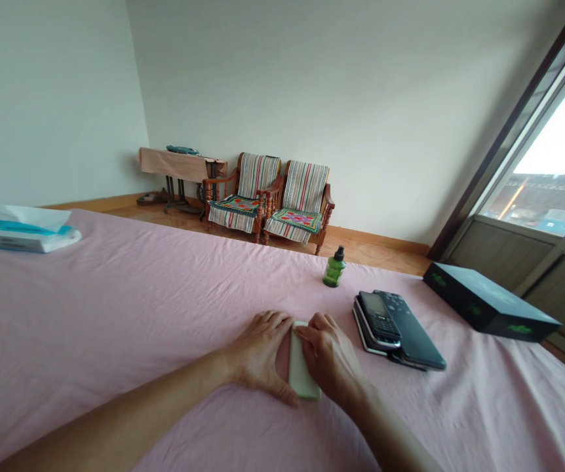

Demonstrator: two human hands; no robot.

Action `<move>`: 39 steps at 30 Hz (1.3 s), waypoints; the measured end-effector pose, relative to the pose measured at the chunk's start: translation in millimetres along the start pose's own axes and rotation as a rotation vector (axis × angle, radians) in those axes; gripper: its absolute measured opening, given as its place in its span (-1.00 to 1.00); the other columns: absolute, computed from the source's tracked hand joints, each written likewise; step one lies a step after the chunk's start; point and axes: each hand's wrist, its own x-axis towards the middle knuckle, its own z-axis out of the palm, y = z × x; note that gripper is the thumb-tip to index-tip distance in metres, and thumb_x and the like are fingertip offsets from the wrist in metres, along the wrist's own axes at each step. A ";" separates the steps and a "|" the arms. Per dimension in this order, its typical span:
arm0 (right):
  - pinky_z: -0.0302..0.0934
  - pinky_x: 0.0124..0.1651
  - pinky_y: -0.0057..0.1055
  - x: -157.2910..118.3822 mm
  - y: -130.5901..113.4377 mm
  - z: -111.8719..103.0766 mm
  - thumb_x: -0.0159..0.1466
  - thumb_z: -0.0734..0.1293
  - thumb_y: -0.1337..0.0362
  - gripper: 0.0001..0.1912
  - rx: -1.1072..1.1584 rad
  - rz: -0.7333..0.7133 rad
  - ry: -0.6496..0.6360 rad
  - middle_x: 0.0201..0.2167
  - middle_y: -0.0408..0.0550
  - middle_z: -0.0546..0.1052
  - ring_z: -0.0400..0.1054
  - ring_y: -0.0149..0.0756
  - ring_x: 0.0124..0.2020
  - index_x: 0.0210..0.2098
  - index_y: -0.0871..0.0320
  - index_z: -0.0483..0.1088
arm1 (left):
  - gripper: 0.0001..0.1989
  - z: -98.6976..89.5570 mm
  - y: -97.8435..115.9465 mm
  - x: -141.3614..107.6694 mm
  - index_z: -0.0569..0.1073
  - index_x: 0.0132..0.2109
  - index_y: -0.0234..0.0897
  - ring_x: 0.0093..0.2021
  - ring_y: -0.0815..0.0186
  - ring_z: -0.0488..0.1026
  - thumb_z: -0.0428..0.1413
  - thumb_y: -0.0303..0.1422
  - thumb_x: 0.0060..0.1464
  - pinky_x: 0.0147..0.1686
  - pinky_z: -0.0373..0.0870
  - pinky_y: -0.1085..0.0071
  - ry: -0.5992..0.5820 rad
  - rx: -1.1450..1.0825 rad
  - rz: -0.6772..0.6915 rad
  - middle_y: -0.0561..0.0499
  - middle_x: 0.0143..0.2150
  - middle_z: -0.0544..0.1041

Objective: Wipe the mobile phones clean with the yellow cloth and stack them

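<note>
A flat, pale green, phone-shaped slab (pixel 304 379) lies on the pink sheet in front of me. My left hand (pixel 264 357) braces it from the left, the index finger by its top corner and the thumb by its bottom corner. Over its upper right part is my right hand (pixel 329 351), fingers curled and pinched together with the tips down on the surface. Whatever those fingertips may hold is hidden. Just beyond my hands stands a green spray bottle (pixel 333 270) with a black top.
To the right, a keypad phone (pixel 379 314) tops a small stack beside a larger dark tablet-like slab (pixel 413 334). A black box (pixel 489 301) sits at the far right edge. On the left is a tissue pack (pixel 27 235). Two wooden chairs (pixel 298 190) stand by the wall.
</note>
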 end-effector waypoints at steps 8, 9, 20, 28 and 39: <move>0.05 -0.27 -0.48 -1.7 1.6 11.5 0.27 0.22 0.47 -0.80 0.042 0.037 0.032 -0.35 -0.06 0.37 0.23 -0.30 -0.25 -0.35 0.12 0.44 | 0.01 -1.6 1.0 -0.5 0.21 0.14 -0.18 0.11 -0.09 0.22 0.26 0.18 -0.46 0.14 0.11 0.01 -0.005 0.001 -0.007 -0.14 0.10 0.31; 0.04 -0.28 -0.48 -2.1 1.0 11.4 0.26 0.22 0.48 -0.79 0.044 0.036 0.029 -0.35 -0.07 0.37 0.23 -0.30 -0.25 -0.37 0.12 0.44 | 0.00 -2.3 1.6 -0.4 0.21 0.14 -0.18 0.10 -0.08 0.23 0.26 0.18 -0.46 0.14 0.11 0.02 -0.003 -0.002 -0.006 -0.13 0.09 0.31; -0.04 -0.19 -0.37 1.0 6.9 4.0 0.28 0.20 0.45 -0.67 0.044 0.064 0.007 -0.30 -0.08 0.41 0.23 -0.27 -0.22 -0.12 -0.05 0.47 | 0.03 1.1 0.0 -0.1 0.19 0.16 -0.24 0.12 -0.08 0.21 0.24 0.19 -0.43 0.16 0.08 0.02 0.003 0.012 0.005 -0.17 0.13 0.29; -0.11 -0.21 -0.36 -1.0 1.3 -0.4 0.21 0.23 0.49 -0.71 0.016 0.052 -0.010 -0.33 -0.09 0.41 0.22 -0.28 -0.22 -0.26 0.00 0.49 | 0.02 -0.1 1.5 0.1 0.21 0.14 -0.20 0.11 -0.08 0.23 0.24 0.20 -0.45 0.14 0.10 0.02 0.008 0.007 0.000 -0.14 0.10 0.31; -0.11 -0.21 -0.38 1.8 1.7 2.7 0.22 0.22 0.50 -0.67 0.027 0.078 0.007 -0.33 -0.11 0.40 0.21 -0.30 -0.22 -0.21 -0.03 0.48 | 0.01 1.5 -0.2 -0.1 0.21 0.14 -0.21 0.10 -0.06 0.23 0.24 0.20 -0.45 0.14 0.10 0.04 0.015 0.015 0.009 -0.14 0.10 0.31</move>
